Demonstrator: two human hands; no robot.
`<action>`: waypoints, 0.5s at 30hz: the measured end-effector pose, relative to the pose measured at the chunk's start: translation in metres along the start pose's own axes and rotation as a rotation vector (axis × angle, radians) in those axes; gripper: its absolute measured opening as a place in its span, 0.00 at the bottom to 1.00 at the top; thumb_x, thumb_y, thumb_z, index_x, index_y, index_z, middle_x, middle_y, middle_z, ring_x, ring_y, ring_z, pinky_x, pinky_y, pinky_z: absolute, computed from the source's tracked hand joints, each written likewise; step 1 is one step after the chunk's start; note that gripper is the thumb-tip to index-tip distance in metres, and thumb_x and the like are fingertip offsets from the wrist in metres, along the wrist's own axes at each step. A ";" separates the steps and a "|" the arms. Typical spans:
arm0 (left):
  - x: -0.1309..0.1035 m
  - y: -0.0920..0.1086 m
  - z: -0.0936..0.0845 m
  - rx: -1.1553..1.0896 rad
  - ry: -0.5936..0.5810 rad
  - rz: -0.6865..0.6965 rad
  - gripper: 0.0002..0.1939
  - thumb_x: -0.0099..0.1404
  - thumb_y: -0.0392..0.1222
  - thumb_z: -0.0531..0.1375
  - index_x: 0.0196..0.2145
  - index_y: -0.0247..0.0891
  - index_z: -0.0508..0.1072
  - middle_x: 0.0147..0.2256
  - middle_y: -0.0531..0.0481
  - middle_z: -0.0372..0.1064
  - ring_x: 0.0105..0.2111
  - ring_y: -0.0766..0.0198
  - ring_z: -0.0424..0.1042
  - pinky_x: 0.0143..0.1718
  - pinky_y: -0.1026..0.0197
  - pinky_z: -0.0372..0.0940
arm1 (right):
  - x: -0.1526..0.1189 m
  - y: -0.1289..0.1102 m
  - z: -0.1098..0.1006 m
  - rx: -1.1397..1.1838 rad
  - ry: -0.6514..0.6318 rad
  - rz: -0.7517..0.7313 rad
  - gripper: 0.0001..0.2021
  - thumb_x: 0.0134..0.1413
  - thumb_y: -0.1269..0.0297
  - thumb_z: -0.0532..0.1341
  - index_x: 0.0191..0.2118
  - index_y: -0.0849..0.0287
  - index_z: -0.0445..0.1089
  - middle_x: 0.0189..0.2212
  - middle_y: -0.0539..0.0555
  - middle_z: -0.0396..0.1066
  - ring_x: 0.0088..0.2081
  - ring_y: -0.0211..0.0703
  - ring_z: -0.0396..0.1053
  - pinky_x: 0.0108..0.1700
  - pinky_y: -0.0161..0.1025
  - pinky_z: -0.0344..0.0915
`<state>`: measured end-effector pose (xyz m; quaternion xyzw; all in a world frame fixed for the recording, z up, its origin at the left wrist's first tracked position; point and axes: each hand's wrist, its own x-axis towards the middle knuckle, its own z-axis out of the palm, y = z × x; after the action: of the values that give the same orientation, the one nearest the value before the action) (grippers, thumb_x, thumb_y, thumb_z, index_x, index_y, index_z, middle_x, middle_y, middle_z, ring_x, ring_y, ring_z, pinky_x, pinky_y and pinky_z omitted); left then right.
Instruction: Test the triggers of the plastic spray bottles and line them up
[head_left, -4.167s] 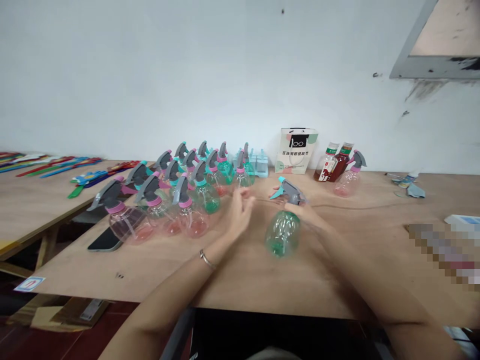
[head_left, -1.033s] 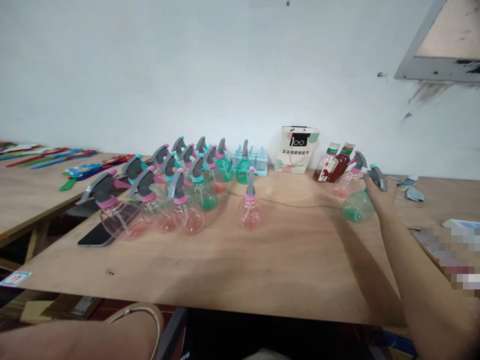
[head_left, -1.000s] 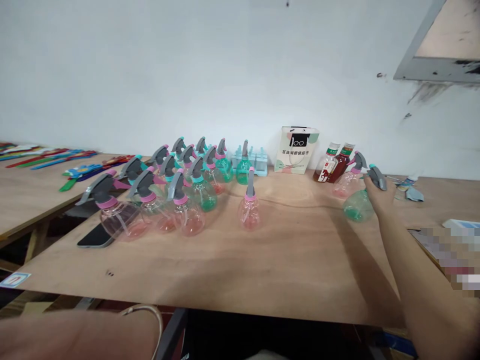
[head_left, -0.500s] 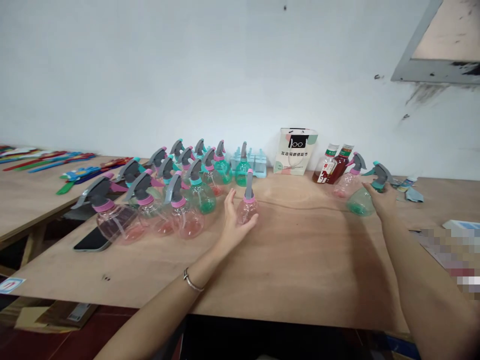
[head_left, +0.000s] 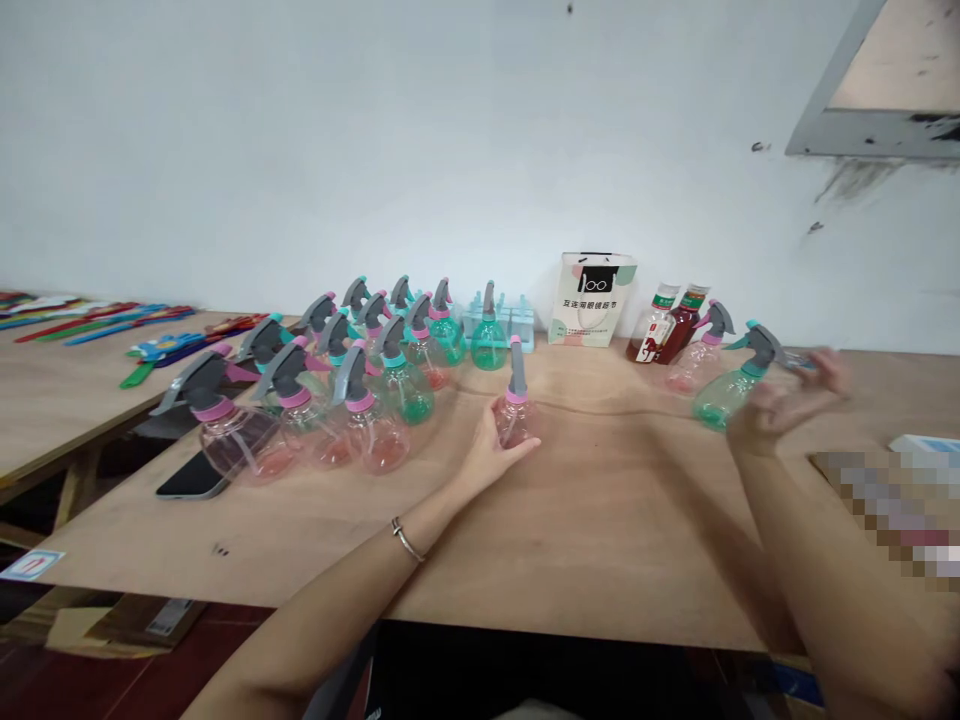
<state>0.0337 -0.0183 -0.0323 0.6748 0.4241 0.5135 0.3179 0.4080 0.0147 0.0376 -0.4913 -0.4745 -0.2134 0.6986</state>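
My left hand (head_left: 501, 446) is wrapped around the lower part of a pink-tinted clear spray bottle (head_left: 517, 415) with a grey trigger head, which stands upright on the table. My right hand (head_left: 780, 400) is blurred; its fingers stretch out to the right beside a green spray bottle (head_left: 724, 393), and I see nothing held in them. Behind that green bottle stands another pink spray bottle (head_left: 697, 358). To the left of my left hand, several pink and green spray bottles are grouped, among them a pink one (head_left: 379, 435) and a green one (head_left: 409, 388).
A paper bag (head_left: 592, 300) stands against the wall, with two labelled bottles of dark red liquid (head_left: 679, 325) to its right. A pale blue rack (head_left: 521, 325) is at the back. A phone (head_left: 191, 478) lies at left. Colourful flat strips (head_left: 127, 325) lie on the neighbouring table.
My left hand has closed around the pink spray bottle, which has shifted slightly right. My right hand has come off the green spray bottle's head and moved right, its fingers stretching out.
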 end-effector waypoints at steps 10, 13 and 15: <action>-0.037 0.024 0.039 0.200 -0.151 0.017 0.46 0.58 0.60 0.66 0.64 0.37 0.51 0.57 0.32 0.59 0.61 0.39 0.60 0.61 0.33 0.57 | -0.106 -0.160 0.052 0.612 -1.073 0.276 0.40 0.50 0.53 0.68 0.66 0.48 0.53 0.61 0.61 0.63 0.63 0.54 0.62 0.63 0.57 0.61; -0.049 0.022 0.042 0.250 -0.166 0.024 0.49 0.58 0.63 0.65 0.66 0.36 0.48 0.57 0.31 0.58 0.62 0.37 0.59 0.61 0.32 0.55 | -0.104 -0.163 0.057 0.660 -1.029 0.370 0.27 0.51 0.58 0.65 0.58 0.49 0.65 0.53 0.57 0.71 0.55 0.49 0.69 0.63 0.55 0.61; -0.047 0.017 0.037 0.252 -0.204 0.084 0.47 0.58 0.64 0.64 0.65 0.37 0.50 0.58 0.32 0.57 0.61 0.39 0.59 0.62 0.34 0.56 | -0.094 -0.161 0.060 0.709 -1.040 0.462 0.25 0.48 0.60 0.66 0.54 0.49 0.69 0.52 0.55 0.73 0.53 0.49 0.71 0.62 0.53 0.61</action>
<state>0.0678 -0.0678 -0.0476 0.7751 0.4220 0.3981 0.2501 0.2141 -0.0166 0.0373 -0.3599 -0.6733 0.3750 0.5258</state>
